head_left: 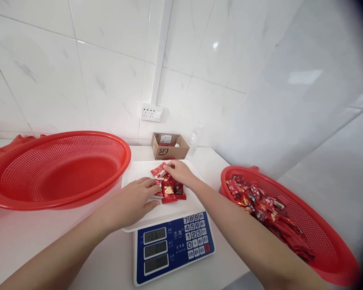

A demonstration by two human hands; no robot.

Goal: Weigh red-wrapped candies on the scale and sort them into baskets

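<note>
Several small red candy packets point(169, 193) lie in a loose group on the white pan point(139, 213) of a digital scale point(174, 249). My left hand point(131, 201) is at the group's left side, its fingertips resting on a red-and-white packet point(157, 189) and the thumb spread apart below it. At the group's far edge, my right hand point(178, 171) has thumb and fingers closed on the end of another red-and-white candy packet point(159, 170). Its fingertips partly cover that packet. The scale's displays show digits, too faint to read with certainty.
At left stands a large red plastic basket point(125, 159), with bare bottom. A second red basket point(335, 245) at right holds many red candy packets point(269, 209). Near the wall are a small cardboard box point(171, 153), a clear plastic bottle point(195, 140) and a wall socket point(152, 112).
</note>
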